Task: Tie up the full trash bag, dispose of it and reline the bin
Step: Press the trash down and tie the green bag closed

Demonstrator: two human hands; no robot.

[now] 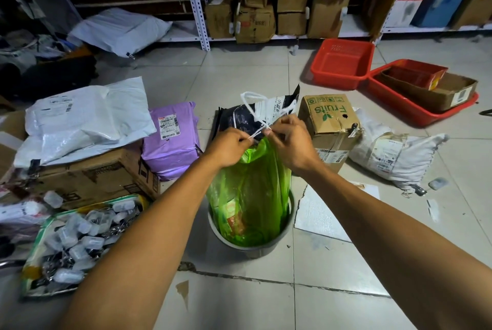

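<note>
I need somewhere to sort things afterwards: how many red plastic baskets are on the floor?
2: an empty red basket near the shelves, and a second red basket to its right holding an open cardboard box. Others may lie out of view.

Both bare forearms reach forward and converge, wrists close together. The left hand (231, 146) is curled, knuckles up, thumb and forefinger pinched shut on a thin white drawstring (254, 116) at its inner side. The right hand (288, 140) sits just beside it, slightly higher, fingers bent inward, its fingertips (268, 132) nipping the same drawstring where the strands cross between the two grips.
</note>
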